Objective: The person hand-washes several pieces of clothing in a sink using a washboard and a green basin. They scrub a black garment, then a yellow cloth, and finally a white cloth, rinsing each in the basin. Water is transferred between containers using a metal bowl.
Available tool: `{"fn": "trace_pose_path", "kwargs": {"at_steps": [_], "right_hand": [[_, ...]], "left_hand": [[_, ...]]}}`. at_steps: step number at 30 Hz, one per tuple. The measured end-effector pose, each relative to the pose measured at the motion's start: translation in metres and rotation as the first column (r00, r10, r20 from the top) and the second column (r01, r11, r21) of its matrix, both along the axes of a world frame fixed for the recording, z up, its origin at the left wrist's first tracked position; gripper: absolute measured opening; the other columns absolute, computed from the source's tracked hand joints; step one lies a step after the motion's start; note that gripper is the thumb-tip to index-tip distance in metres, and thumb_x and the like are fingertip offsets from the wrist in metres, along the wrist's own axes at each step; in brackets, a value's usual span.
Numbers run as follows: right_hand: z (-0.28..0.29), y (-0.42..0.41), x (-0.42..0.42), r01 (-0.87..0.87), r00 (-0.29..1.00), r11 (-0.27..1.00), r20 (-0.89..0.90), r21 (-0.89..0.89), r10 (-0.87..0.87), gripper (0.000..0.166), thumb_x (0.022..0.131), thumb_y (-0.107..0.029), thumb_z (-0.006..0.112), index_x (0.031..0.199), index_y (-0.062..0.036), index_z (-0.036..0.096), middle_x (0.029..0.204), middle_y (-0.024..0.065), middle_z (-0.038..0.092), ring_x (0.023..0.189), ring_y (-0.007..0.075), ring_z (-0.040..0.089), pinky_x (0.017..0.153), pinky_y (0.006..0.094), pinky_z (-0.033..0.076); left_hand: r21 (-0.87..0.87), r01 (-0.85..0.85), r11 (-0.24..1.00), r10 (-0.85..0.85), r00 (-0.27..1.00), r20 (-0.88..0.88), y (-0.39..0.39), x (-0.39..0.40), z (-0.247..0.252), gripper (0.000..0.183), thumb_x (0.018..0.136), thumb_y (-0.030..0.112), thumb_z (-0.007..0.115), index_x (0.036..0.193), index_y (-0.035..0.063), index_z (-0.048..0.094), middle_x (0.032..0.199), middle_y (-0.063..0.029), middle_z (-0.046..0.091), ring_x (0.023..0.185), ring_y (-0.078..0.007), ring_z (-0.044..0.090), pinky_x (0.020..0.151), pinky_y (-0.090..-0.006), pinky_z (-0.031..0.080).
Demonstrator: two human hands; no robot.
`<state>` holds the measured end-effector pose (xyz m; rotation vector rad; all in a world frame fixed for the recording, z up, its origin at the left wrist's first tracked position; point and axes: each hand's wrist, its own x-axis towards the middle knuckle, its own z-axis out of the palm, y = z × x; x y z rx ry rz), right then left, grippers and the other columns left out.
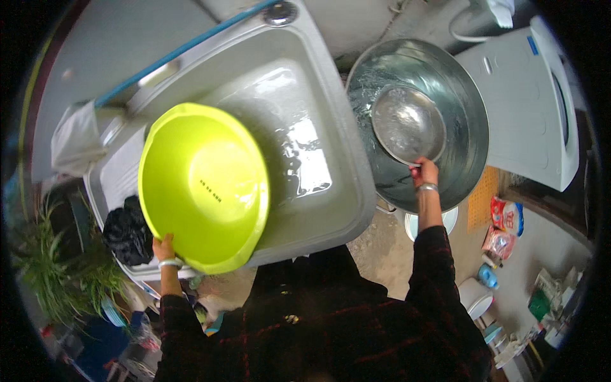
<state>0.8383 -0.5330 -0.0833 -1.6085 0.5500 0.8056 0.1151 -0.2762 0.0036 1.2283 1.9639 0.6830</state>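
My left hand [164, 249] grips the near rim of a lime-green plastic basin [205, 191], its thumb over the edge. Nothing lies in the basin, and some dark print marks its bottom. It is held at the left part of a large pale laundry sink [329, 219], where wet, shiny patches show on the floor. With my right hand [424, 173] I hold a metal bowl [408, 124] by its near rim. That bowl is inside a big round metal tub [458, 157] with water in it. Water seems to be in the bowl too.
Black cloth [128, 231] lies at the sink's left end, beside a white bag [76, 138]. A blue pipe [181, 50] runs along the back. A white washing machine [520, 105] stands right of the tub. Detergent bags [506, 217] and a light-coloured bucket [448, 220] are on the floor.
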Motion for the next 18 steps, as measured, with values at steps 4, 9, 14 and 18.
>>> {"fn": "trace_pose_path", "kwargs": {"at_steps": [4,9,14,18], "right_hand": [[0.081,-0.001,-0.011,-0.068,0.993,0.997,0.103,0.026,0.065,0.007,0.075,-0.002,0.054,0.074,0.004,0.056,0.058,0.0136,0.057,0.04,0.0207,0.054,0.031,0.0255,0.039],[0.185,0.011,-0.044,-0.236,0.945,0.971,0.242,0.032,0.222,0.012,0.077,-0.005,0.053,0.07,0.003,0.058,0.057,0.0109,0.056,0.043,0.0195,0.054,0.033,0.0246,0.037],[0.243,0.039,-0.105,-0.37,0.903,0.923,0.274,0.103,0.331,0.012,0.077,-0.006,0.054,0.069,0.0025,0.058,0.055,0.0111,0.057,0.042,0.0175,0.055,0.033,0.0229,0.037],[0.253,0.067,-0.158,-0.468,0.875,0.872,0.209,0.144,0.436,0.012,0.076,-0.005,0.055,0.068,0.0032,0.057,0.054,0.0132,0.057,0.039,0.0184,0.054,0.031,0.0231,0.038]], "left_hand": [[0.037,-0.005,0.999,0.001,0.995,0.103,-0.002,-0.01,-0.021,0.022,0.075,0.004,0.065,0.094,-0.0042,0.059,0.086,-0.0113,0.066,0.07,-0.0187,0.061,0.063,-0.0311,0.049],[0.048,0.039,0.998,-0.042,0.997,0.06,-0.008,0.015,-0.01,0.025,0.074,-0.005,0.061,0.099,-0.004,0.057,0.089,-0.0136,0.066,0.072,-0.0201,0.063,0.064,-0.032,0.051],[0.084,0.07,0.994,-0.066,0.997,-0.049,-0.003,0.023,-0.014,0.026,0.072,0.007,0.067,0.092,-0.0055,0.058,0.084,-0.0202,0.067,0.073,-0.0292,0.065,0.065,-0.0379,0.051],[0.1,0.134,0.986,-0.119,0.983,-0.138,0.0,0.022,-0.018,0.03,0.074,0.011,0.067,0.095,-0.006,0.055,0.086,-0.025,0.065,0.08,-0.0381,0.065,0.07,-0.0412,0.051]]}}
